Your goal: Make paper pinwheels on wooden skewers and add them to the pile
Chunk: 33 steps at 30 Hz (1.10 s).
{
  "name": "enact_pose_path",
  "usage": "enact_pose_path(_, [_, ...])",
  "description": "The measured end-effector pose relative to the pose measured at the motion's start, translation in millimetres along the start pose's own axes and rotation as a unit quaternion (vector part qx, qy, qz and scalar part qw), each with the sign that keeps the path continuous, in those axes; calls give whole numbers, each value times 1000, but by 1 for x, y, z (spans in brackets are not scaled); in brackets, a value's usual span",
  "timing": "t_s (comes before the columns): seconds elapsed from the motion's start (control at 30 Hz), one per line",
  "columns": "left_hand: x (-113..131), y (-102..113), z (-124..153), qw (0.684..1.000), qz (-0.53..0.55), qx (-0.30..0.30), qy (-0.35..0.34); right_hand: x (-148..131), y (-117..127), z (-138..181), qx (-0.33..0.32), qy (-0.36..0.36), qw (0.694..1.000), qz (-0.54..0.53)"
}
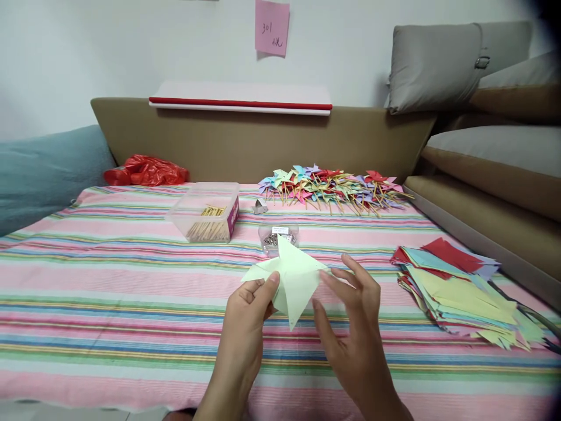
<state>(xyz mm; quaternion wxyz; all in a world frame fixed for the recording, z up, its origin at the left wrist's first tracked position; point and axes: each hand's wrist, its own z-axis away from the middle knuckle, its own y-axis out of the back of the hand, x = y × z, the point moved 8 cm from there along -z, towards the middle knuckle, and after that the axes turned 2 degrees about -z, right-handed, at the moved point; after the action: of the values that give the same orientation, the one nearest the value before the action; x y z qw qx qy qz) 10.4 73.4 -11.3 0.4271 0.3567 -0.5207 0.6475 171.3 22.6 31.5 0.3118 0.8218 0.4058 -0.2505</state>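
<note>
A pale green paper pinwheel blade sheet, cut into pointed flaps, is held up over the striped cloth. My left hand pinches it near its left side, thumb on top. Beside its right point is my right hand, fingers apart and curved; the index fingertip is at the paper's tip, and I cannot tell whether it touches. Just behind the paper lies a clear bag of small metal pieces with a white label, partly hidden by the paper.
A clear plastic box holds wooden sticks. Finished pinwheels lie heaped at the back right. Cut paper sheets are stacked at right, with dark-handled scissors beside them. A red plastic bag and a small metal piece lie farther back.
</note>
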Motion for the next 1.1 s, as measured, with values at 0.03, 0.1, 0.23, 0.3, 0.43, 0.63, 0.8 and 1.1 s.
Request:
enact_pose_path(0.03, [1,1,0,1000,1,0,0,-2,-1,0,-17,23,999,24])
enact_pose_path(0.1, [1,2,0,1000,0,1,1,-3,-3,0,-40,46,997,41])
enact_pose_path(0.23, [0,4,0,1000,-12,8,7,-5,-2,0,-51,62,996,33])
enact_pose_path(0.3, [-1,4,0,1000,-22,8,6,-6,-2,-1,-57,65,996,25])
enact_pose_path(0.43, [0,2,-1,999,-50,-13,-5,-6,1,-3,-59,54,997,20])
enact_pose_path(0.63, [7,-4,1,992,-115,-27,-45,6,-2,-3,-57,-70,995,-43])
enact_pose_path(0.8, [8,-9,4,984,-161,-45,-56,25,-5,2,-26,-199,973,-109])
enact_pose_path(1.1, [6,-13,7,979,-185,-59,-55,25,-11,1,-28,-204,971,-119])
